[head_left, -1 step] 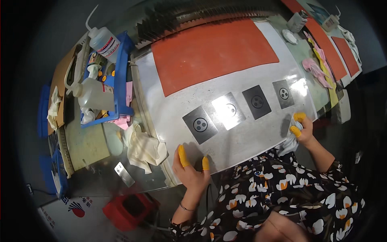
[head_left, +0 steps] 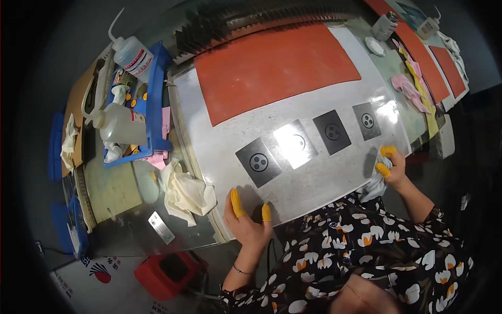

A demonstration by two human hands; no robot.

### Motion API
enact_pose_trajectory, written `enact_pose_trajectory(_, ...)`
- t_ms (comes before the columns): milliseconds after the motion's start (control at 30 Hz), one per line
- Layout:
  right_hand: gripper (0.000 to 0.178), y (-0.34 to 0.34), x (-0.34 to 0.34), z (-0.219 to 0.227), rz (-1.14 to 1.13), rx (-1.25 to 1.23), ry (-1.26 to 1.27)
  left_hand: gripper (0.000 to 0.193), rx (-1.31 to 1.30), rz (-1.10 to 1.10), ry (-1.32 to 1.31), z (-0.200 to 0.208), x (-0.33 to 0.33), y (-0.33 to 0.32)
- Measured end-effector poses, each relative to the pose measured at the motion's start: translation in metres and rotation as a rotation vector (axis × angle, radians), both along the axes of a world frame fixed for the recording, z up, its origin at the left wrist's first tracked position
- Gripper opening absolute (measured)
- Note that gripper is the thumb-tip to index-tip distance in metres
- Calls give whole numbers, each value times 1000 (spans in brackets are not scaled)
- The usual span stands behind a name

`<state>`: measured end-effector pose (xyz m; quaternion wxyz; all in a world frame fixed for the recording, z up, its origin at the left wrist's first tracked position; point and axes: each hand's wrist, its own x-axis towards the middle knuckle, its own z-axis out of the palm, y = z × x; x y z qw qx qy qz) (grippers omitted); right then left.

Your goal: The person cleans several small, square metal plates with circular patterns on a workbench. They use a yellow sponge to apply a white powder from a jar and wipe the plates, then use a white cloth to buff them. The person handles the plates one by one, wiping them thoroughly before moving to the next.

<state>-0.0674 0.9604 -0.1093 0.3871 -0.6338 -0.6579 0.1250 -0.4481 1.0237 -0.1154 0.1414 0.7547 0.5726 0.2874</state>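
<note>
Metal sheet (head_left: 314, 172), pale grey, across frame centre, bearing four dark square plates (head_left: 258, 162); left hand (head_left: 246, 222) at lower centre, fingers spread flat, pinning its near edge; right hand (head_left: 389, 167) at right, clamped on a white cloth (head_left: 372, 186); best wiped with steady pressure, sheet held firm.

You have four dark square plates with round centre marks (head_left: 258, 162) in a row on the grey metal sheet (head_left: 334, 180), three orange rubber mats (head_left: 272, 65), two clear plastic squeeze bottles (head_left: 121, 125), and four yellow finger cots (head_left: 237, 203).
</note>
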Motion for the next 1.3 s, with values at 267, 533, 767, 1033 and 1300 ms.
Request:
enact_pose_trajectory(267, 34, 3, 0, 3, 31, 26, -48, 74, -5, -17, 59, 2, -2, 2)
enact_pose_trajectory(533, 34, 2, 4, 1, 64, 23, 32, 72, -90, 10, 1, 5, 4, 2)
enact_pose_trajectory(767, 35, 4, 5, 0, 85, 74, 21, 67, 2, -17, 75, 3, 7, 0)
enact_pose_trajectory(1033, 36, 5, 9, -2, 152, 109, 181, 63, 0, 44, -16, -3, 11, -1)
enact_pose_trajectory(1300, 33, 5, 10, 0, 210, 155, 250, 58, 50, 58, 104, -1, 13, -1)
